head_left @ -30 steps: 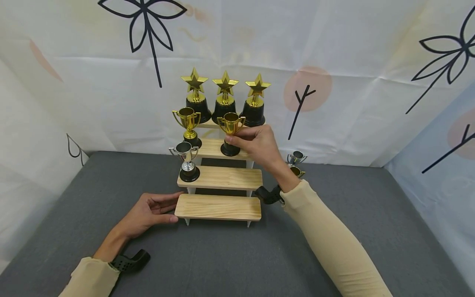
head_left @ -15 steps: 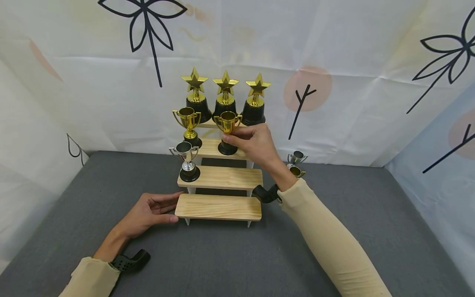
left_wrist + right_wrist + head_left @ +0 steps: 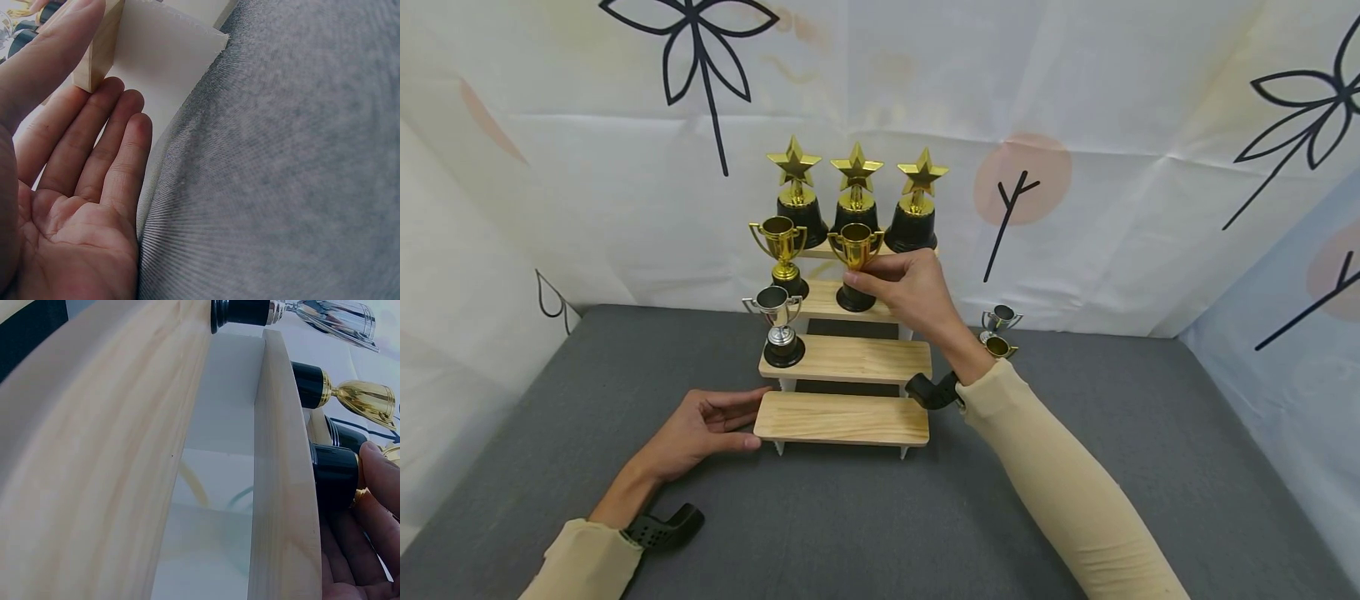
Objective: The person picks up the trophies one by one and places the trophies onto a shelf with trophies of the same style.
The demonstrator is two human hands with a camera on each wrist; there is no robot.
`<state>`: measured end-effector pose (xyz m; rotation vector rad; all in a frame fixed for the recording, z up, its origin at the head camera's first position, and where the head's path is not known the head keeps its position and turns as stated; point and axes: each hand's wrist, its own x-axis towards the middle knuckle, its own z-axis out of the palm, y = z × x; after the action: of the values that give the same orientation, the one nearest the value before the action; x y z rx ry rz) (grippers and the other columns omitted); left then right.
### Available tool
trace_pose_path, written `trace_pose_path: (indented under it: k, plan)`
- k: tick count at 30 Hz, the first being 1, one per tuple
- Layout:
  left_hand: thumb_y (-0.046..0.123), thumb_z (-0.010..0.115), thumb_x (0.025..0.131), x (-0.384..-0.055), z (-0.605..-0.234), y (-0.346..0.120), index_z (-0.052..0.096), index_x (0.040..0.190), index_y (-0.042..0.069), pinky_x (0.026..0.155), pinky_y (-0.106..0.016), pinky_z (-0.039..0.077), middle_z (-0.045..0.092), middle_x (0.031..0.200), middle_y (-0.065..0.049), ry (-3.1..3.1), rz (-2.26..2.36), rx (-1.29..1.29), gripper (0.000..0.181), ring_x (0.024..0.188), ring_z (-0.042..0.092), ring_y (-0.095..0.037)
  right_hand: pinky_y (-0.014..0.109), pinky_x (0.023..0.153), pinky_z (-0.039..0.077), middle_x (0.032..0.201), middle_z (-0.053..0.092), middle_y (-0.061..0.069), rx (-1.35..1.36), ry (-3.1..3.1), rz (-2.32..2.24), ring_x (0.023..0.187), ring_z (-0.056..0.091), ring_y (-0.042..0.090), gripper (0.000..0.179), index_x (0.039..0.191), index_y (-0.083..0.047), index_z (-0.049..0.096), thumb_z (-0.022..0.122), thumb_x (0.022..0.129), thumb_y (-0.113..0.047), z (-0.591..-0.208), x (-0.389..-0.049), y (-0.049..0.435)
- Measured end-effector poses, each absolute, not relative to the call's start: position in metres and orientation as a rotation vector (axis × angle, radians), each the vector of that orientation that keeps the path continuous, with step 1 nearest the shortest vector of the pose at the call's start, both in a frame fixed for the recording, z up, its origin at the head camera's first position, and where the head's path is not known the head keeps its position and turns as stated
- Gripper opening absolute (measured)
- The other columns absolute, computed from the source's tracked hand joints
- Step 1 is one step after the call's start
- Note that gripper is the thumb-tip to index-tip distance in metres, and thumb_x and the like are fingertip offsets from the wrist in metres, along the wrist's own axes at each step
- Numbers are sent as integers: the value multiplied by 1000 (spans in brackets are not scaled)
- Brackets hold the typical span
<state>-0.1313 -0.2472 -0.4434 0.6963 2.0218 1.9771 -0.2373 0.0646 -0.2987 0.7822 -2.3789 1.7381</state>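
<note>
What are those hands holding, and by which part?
The right hand holds a gold cup by its stem, above the black base; the left hand holds nothing.

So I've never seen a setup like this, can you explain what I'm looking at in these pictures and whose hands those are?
There's no machine here: these are one person's bare hands. The wide picture comes from a camera on the head, looking forward and down; the two close-ups come from a camera on each wrist.

On the gray table stands a stepped wooden stand. Three star trophies fill its top shelf, with a gold cup and a silver cup at the left on the shelves below. More cups stand behind the right wrist, partly hidden.

The right hand pinches another gold cup at the second shelf from the top. The left hand touches the lowest shelf's left end.
</note>
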Motion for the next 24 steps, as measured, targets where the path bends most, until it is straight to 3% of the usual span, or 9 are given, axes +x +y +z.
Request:
trace_pose_path:
  k: [24]
  plan:
    - [-13, 74, 85, -130, -442, -247, 41, 141, -23, 100, -30, 53, 60, 140, 0, 2005, 1985, 704, 65, 125, 59, -13, 33, 88, 60, 108, 76, 8, 758, -2405, 1752, 97, 73, 16, 26, 111, -5, 79, 80, 90, -20, -300, -236, 65]
